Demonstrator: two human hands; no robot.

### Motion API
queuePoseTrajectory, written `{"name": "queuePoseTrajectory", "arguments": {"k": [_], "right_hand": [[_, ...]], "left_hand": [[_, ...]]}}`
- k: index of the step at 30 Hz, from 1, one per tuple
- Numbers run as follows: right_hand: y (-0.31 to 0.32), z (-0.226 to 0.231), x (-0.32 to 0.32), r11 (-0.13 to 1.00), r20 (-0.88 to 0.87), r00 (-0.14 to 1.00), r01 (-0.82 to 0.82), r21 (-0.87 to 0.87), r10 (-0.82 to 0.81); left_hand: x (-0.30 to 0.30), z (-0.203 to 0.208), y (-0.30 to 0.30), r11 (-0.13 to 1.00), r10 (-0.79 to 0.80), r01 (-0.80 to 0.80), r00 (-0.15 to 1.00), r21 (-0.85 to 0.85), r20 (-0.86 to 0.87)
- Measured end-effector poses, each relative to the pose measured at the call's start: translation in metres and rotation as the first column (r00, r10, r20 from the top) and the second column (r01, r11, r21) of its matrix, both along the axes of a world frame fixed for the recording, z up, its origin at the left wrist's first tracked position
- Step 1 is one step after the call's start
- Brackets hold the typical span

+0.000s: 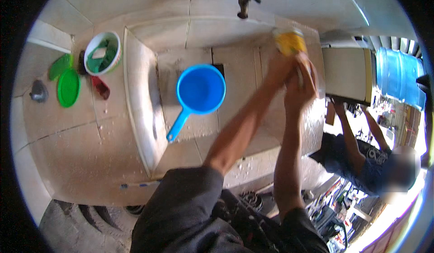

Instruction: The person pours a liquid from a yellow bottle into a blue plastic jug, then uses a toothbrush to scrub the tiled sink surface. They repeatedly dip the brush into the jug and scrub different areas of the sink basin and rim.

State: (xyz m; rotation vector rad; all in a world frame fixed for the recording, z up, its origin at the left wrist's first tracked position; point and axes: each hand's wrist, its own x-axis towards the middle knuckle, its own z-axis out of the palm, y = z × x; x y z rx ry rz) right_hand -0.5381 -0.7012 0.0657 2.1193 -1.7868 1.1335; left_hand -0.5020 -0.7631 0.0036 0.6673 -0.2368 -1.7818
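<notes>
Both my hands are together above the right side of the tiled basin (235, 131). Beyond them is a yellow thing with a pale top (290, 42), too smeared by motion to name. My left hand (281, 67) closes at its lower end. Pressed close beside it, my right hand (300, 83) has its fingers bent around the same spot. The hands overlap, so part of the grip is hidden. A blue dipper (201, 90) stands in the basin, its handle toward me and to the left.
A dark tap (242, 2) sticks out above the basin. On the left ledge are a white tub with green contents (103, 53), a green oval dish (68, 88), and a red item (100, 88). At right, a person (361, 162) reaches toward a pale cabinet (347, 74) near a blue water jug (398, 74).
</notes>
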Motion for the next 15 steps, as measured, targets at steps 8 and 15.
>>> {"name": "queuePoseTrajectory", "arguments": {"k": [8, 15], "right_hand": [[-0.004, -0.042, 0.013, 0.999, -0.029, 0.999, 0.026, -0.028, -0.027], [0.025, -0.018, 0.025, 0.987, 0.24, 0.958, -0.154, -0.038, 0.158]], "left_hand": [[0.041, -0.016, 0.006, 0.971, 0.211, -0.188, 0.964, -0.148, 0.164], [0.062, -0.013, 0.044, 0.986, 0.046, -0.044, 0.999, -0.161, 0.011]]}}
